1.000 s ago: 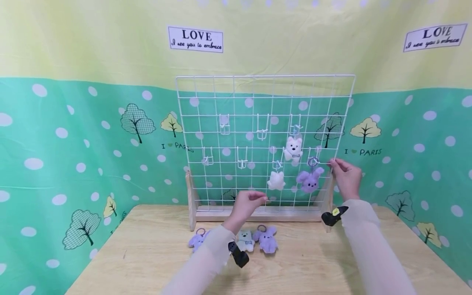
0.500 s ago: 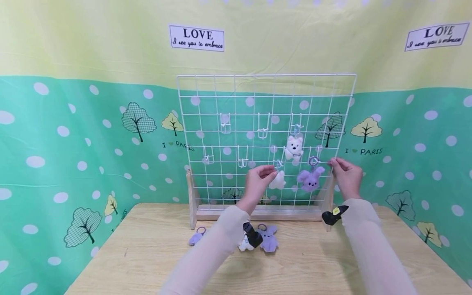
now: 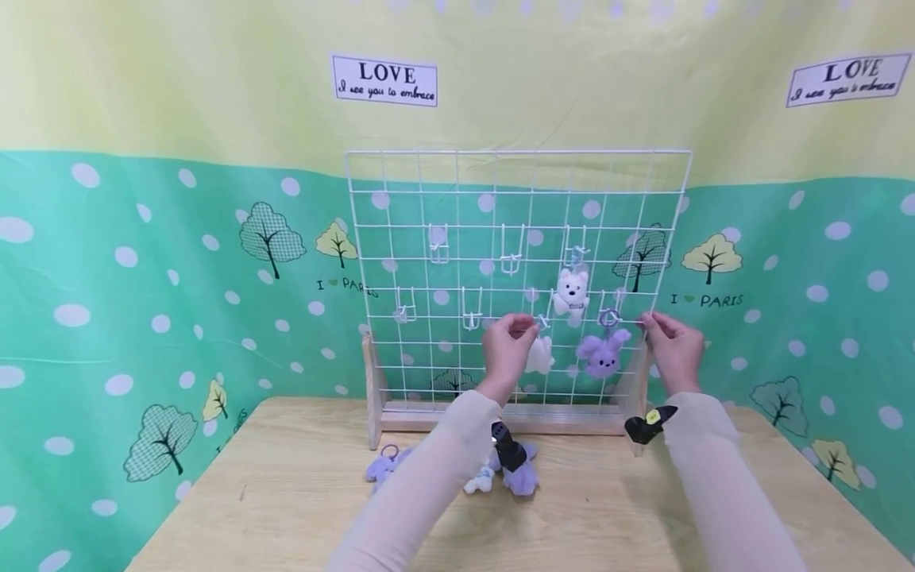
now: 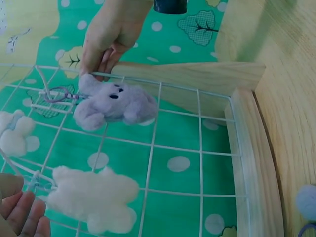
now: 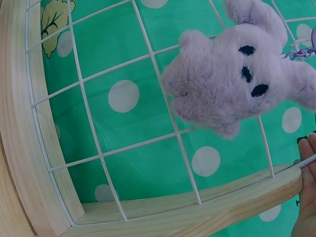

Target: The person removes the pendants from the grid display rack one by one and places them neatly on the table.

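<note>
A white wire grid panel (image 3: 457,206) stands upright in a wooden base, with several hooks on it. My right hand (image 3: 672,342) pinches the grid's right edge just above the wooden support. My left hand (image 3: 507,349) is at a lower-row hook, thumb and fingertips at the small ring (image 4: 35,181) of a white plush keychain (image 4: 96,200) that hangs with its back outward. To its right hangs a purple bunny keychain (image 3: 604,353), facing out. Above them a white bear keychain (image 3: 572,292) hangs from an upper hook.
On the table (image 3: 286,492) in front of the base lie a purple plush keychain (image 3: 380,469), a white one (image 3: 480,479) and another purple one (image 3: 522,479), partly covered by my left forearm. Bare hooks (image 3: 472,310) line the grid's left half. A patterned curtain (image 3: 143,318) hangs behind.
My left hand has risen from low in front of the grid to the lower white keychain's hook, then edged right to its ring. My right hand has stayed at the grid's edge.
</note>
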`<action>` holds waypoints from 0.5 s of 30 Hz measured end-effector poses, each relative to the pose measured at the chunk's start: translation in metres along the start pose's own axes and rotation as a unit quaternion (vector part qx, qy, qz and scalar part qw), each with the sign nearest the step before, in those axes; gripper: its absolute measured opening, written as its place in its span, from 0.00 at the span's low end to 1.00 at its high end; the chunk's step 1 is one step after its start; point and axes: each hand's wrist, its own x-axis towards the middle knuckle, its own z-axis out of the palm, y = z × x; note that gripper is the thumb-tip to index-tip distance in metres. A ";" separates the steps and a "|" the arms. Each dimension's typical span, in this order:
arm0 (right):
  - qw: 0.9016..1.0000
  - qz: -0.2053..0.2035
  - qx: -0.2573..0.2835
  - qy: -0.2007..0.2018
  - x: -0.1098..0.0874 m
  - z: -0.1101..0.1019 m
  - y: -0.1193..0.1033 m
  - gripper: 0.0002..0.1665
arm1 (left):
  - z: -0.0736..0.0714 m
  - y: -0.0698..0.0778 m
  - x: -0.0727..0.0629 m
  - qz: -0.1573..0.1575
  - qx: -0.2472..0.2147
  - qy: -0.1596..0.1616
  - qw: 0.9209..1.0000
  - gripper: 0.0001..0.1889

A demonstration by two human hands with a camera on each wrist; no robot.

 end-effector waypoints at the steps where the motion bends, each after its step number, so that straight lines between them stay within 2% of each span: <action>1: 1.000 0.000 0.001 0.001 0.000 0.000 0.001 0.26 | 0.000 -0.001 0.000 -0.001 0.003 0.000 1.000 0.08; 8: 1.000 0.010 -0.009 0.004 0.000 -0.001 0.005 0.26 | 0.001 -0.004 0.003 -0.018 0.016 -0.015 1.000 0.06; 15: 1.000 0.007 -0.012 0.001 0.000 0.000 0.002 0.26 | 0.002 -0.002 0.008 -0.018 0.021 -0.029 0.999 0.06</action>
